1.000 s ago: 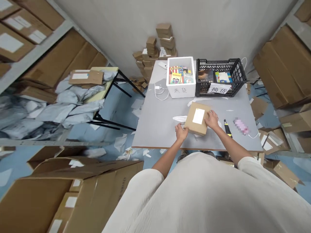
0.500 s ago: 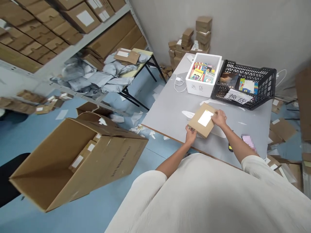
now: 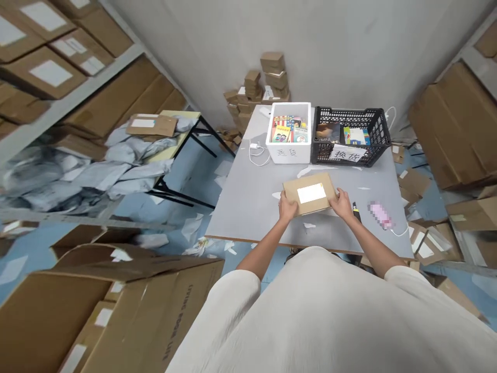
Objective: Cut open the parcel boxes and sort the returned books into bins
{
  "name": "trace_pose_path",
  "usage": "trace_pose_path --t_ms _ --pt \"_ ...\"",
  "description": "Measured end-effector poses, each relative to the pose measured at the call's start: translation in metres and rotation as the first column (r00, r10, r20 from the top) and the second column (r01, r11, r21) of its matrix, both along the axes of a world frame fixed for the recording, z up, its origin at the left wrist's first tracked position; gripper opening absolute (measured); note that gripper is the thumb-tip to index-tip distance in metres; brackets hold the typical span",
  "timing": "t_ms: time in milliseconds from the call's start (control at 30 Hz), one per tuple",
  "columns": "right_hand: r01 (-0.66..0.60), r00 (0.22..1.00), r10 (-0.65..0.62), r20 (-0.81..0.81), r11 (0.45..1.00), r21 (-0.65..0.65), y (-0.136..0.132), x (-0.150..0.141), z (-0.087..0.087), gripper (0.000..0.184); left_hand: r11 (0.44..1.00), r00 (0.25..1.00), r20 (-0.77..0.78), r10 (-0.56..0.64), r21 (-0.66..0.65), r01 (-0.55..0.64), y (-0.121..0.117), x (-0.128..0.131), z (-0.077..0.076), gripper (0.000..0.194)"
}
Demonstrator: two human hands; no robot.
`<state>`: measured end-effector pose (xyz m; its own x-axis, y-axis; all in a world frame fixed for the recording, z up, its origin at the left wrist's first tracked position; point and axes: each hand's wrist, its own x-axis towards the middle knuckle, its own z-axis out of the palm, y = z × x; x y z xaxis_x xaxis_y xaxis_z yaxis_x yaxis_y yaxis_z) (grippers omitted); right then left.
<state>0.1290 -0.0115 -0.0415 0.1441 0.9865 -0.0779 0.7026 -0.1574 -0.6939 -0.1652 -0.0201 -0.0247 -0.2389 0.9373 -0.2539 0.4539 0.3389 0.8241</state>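
A flat brown cardboard box [image 3: 292, 187] with a white label is held over the front of the grey table [image 3: 236, 207]. My left hand [image 3: 288, 206] grips its left end, and my right hand [image 3: 341, 203] grips its right end, thumbs toward the top face. The fingers underneath are hidden. Right of my right hand lies a black and yellow tool [image 3: 356, 211], partly covered by my forearm; its kind is unclear. Farther right is a pink phone-like object [image 3: 380, 214], blurred out, with a white cable.
At the table's back stand a white foam box [image 3: 288, 153] and a black plastic crate [image 3: 382, 142], both holding books. A large open carton [image 3: 166, 311] with parcels stands at lower left. Grey mailing bags [image 3: 101, 176] cover a side table. Small boxes [image 3: 274, 77] are stacked by the wall.
The view has swung to the right. The cardboard box has turned so its long side lies across in front of me, and both hands have shifted to its two ends.
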Motion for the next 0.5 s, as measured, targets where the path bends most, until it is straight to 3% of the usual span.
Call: trace_pose_path --t_ms 233,500 --pt "0.124 0.991 -0.129 -0.025 0.983 -0.138 -0.052 -0.007 -0.020 0.066 0.989 0.989 0.063 -0.134 -0.053 0.138 0.010 -0.011 -0.027 0.084" --pt "0.139 0.990 -0.139 0.004 0.985 -0.101 -0.047 -0.011 -0.023 0.091 0.978 0.958 0.254 -0.135 -0.118 0.169 0.021 -0.021 -0.045 0.103"
